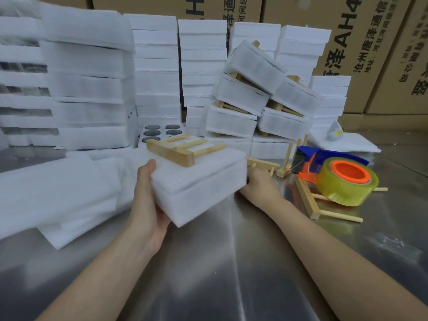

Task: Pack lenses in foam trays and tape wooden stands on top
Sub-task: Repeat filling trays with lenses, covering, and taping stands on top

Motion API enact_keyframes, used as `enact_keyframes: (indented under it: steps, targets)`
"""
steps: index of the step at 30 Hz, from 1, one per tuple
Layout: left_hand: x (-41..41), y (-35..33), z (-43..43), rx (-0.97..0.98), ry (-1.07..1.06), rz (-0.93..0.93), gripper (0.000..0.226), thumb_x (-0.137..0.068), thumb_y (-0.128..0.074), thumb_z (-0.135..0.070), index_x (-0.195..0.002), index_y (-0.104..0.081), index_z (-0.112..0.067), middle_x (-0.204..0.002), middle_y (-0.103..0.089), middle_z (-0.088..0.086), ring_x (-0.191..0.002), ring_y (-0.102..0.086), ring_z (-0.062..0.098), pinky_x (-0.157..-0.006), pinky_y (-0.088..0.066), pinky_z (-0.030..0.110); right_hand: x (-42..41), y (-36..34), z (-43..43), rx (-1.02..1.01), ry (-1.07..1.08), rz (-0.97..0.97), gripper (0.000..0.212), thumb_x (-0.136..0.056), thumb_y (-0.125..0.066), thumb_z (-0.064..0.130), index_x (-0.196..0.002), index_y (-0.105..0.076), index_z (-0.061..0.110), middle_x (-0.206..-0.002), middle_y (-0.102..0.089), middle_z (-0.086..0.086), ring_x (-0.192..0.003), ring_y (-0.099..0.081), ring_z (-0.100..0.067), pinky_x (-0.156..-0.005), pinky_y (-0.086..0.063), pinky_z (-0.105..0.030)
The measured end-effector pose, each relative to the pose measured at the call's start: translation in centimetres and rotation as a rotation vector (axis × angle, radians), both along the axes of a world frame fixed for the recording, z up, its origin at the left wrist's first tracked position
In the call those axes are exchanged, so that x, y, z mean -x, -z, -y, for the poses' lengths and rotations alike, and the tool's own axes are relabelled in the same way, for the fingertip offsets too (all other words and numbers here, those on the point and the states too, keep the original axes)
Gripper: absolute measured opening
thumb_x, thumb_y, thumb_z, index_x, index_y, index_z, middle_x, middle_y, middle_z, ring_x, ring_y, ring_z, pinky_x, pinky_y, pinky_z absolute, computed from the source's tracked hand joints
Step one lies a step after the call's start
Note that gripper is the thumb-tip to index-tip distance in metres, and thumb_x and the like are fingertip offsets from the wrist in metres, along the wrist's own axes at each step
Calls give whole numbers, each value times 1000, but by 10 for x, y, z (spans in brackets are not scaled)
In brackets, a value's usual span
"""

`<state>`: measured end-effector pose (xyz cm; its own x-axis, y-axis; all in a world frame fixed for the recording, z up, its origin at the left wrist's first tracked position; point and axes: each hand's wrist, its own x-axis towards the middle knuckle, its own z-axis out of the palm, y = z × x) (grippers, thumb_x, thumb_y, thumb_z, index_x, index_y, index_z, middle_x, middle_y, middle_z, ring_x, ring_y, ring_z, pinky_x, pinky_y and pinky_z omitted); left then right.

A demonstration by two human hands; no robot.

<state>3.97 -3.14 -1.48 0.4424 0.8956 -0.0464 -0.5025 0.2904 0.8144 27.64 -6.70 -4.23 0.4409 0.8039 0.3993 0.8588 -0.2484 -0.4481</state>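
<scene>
Squarely in the middle, a white foam pack (203, 191) is held tilted above the steel worktop (231, 262), one corner pointing toward the camera. A wooden stand (178, 150) lies flat on its top face, with a glossy clear strip across its thin prongs. The left hand (148, 205) has its grip clamped on the pack's left end, thumb on top and palm underneath. The right hand (259, 184) is against the pack's right end. Its fingers are hidden behind the foam, so I cannot tell whether that grip is closed on the pack.

Just right of that hand, loose wooden stands (310, 205) lie on the worktop, and a blue and orange tape dispenser (324, 158) with a yellowish tape roll (347, 186) rests on them. Behind the pack, an open tray shows dark round lenses (162, 132). Farther back are a leaning pile of finished packs (243, 93) with stands between them, tall foam stacks (157, 72) and printed cardboard boxes (347, 31). Loose foam sheets (58, 193) lie to the left.
</scene>
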Motion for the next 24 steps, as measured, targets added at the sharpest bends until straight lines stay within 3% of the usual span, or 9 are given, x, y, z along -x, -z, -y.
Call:
enact_keyframes:
  steps: [4,7,9,12,14,18,21,23,24]
  targets:
    - [-3,2,4,-58,48,60,52,-88,-48,-63,-126,-61,-31,-119,-69,-8,-112,-65,14,-99,-46,40,13,-32,12,-411,-212,-470,23,-87,-54,-2,-79,-68,15,-67,-64,0,-60,-55,-14,-58,-46,-36]
    - [-5,2,0,-170,118,133,66,-83,-39,-69,-136,-50,-32,-132,-61,-8,-123,-57,14,-105,-43,40,22,-76,31,-720,-353,100,36,-74,-47,-4,-99,-68,12,-89,-65,3,-77,-58,-12,-65,-49,-33]
    - [-7,0,-4,-222,153,213,76,-80,-38,-70,-143,-43,-27,-141,-54,-1,-129,-51,19,-112,-35,44,30,-92,40,-641,-496,463,53,-62,-43,-2,-108,-67,8,-105,-64,-4,-95,-57,-22,-79,-47,-34]
    - [-10,-1,-4,-267,250,357,82,-85,-40,-68,-149,-32,-17,-151,-41,7,-138,-40,27,-116,-20,47,40,-84,47,-374,-581,665,73,-62,-58,12,-135,-48,11,-135,-49,-9,-128,-42,-29,-107,-32,-43]
    - [-12,1,-4,-289,252,326,73,-89,-38,-61,-148,-33,-17,-150,-43,6,-137,-42,25,-115,-25,45,36,-72,52,-326,-520,711,81,-63,-71,20,-137,-40,15,-137,-48,-10,-131,-40,-26,-110,-29,-47]
    - [-21,18,2,-429,228,96,44,-98,-42,-38,-138,-46,-19,-134,-60,-2,-116,-63,20,-83,-56,30,7,-70,61,-534,-364,710,87,-53,-85,22,-128,-43,13,-126,-60,-13,-117,-49,-23,-94,-42,-39]
    - [-26,34,7,-635,234,-201,33,-81,-65,-37,-107,-68,-18,-114,-69,-7,-108,-65,20,-73,-55,23,-22,-77,67,-724,-217,730,82,-56,-89,24,-125,-46,10,-124,-59,-16,-115,-52,-26,-87,-49,-45]
    - [-28,38,6,-893,163,-459,7,-83,-65,-23,-84,-72,-23,-102,-67,-15,-100,-65,12,-76,-51,21,-40,-86,69,-798,-85,631,80,-58,-85,22,-126,-44,12,-129,-52,-11,-118,-48,-26,-86,-51,-45]
    - [-29,43,2,-1009,113,-568,14,-89,-62,-15,-81,-71,-22,-96,-67,-16,-93,-64,9,-78,-51,24,-48,-93,67,-838,-8,574,78,-60,-81,22,-127,-42,13,-130,-46,-7,-119,-46,-25,-85,-51,-41]
